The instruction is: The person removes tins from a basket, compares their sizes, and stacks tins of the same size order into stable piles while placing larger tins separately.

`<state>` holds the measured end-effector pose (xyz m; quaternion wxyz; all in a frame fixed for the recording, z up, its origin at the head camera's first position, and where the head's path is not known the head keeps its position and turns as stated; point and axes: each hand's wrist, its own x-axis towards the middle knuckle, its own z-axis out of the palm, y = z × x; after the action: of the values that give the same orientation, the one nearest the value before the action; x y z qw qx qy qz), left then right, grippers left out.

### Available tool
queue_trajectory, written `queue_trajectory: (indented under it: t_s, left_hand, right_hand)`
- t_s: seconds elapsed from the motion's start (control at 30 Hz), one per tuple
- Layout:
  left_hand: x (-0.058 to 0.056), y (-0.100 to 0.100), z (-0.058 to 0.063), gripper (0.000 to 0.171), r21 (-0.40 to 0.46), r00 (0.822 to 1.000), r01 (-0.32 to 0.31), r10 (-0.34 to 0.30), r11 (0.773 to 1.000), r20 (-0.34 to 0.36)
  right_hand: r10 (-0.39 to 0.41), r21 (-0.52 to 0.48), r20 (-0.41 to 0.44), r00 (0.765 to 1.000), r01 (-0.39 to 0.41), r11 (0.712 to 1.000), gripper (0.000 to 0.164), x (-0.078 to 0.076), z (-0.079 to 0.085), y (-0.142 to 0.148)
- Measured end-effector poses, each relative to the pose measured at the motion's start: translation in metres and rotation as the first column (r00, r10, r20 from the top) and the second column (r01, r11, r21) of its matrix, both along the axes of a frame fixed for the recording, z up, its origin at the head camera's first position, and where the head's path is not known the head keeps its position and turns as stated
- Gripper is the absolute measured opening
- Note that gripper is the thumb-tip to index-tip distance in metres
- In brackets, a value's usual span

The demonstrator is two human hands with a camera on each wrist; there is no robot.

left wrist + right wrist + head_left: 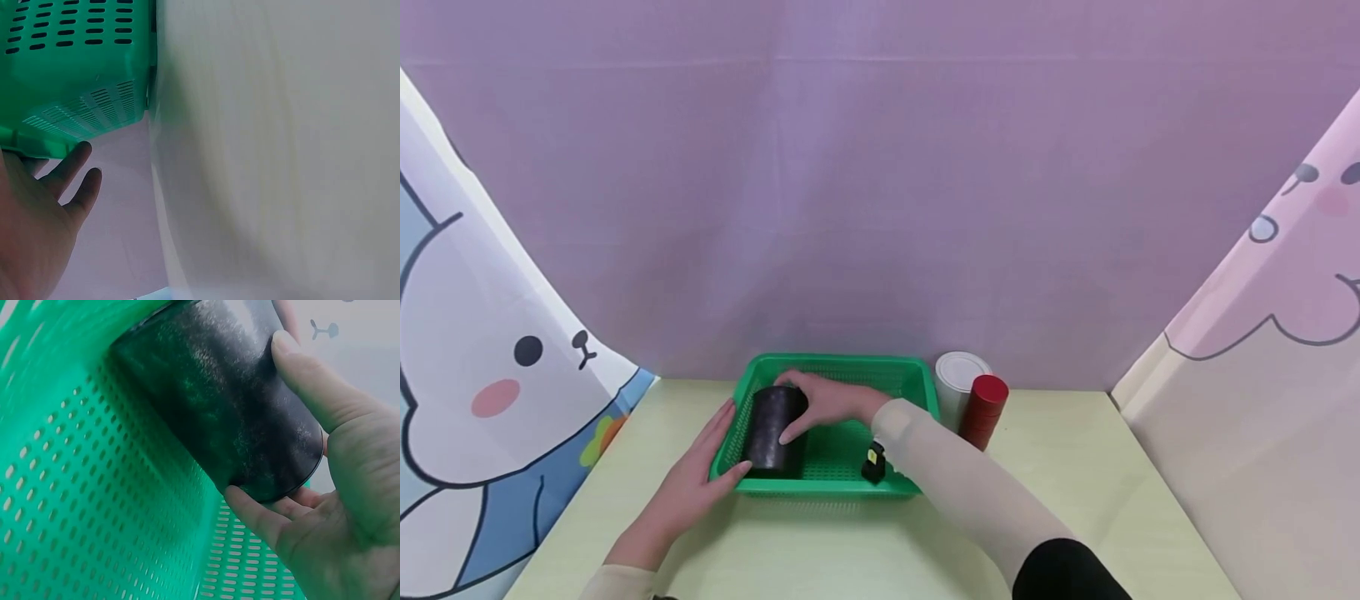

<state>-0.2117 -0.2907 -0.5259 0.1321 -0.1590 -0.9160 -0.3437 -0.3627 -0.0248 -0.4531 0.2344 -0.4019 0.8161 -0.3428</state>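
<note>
My right hand [829, 402] grips a black cylindrical can [772, 429] by its upper end, thumb on the near side and fingers round the far side. The can stands slightly tilted in the left part of a green plastic basket [842, 487]. In the right wrist view the can [219, 400] shows a scuffed, glossy black surface, with the thumb and fingertips on it near one end. My left hand [688, 483] rests against the basket's left rim, thumb and fingers spread. From the left wrist view, its fairly straight fingers [84, 194] lie along the basket's edge.
Just right of the basket stand a white-lidded can [958, 379] and a red cylinder [985, 412], the latter partly behind the right sleeve. A purple cloth [880, 183] hangs behind the pale table [805, 554]. Cartoon-printed cloths flank both sides.
</note>
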Motion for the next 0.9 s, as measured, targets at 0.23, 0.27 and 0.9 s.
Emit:
queue_trajectory:
  t_s: [0.23, 0.27, 0.9]
  left_hand:
    - [0.000, 0.001, 0.001, 0.094, 0.002, 1.000, 0.000, 0.000, 1.000, -0.018]
    - [0.000, 0.001, 0.001, 0.094, 0.004, 1.000, 0.001, -0.001, 1.000, -0.017]
    - [0.000, 0.001, 0.004, 0.095, 0.012, 1.000, 0.010, -0.009, 1.000, -0.010]
  right_hand:
    - [0.006, -0.029, -0.036, 0.999, -0.007, 1.000, 0.101, 0.002, 0.004, -0.002]
    - [0.005, -0.027, -0.046, 0.999, -0.006, 1.000, 0.101, 0.003, 0.005, -0.002]
    - [-0.012, 0.007, -0.192, 0.981, 0.014, 1.000, 0.097, 0.017, 0.020, -0.006]
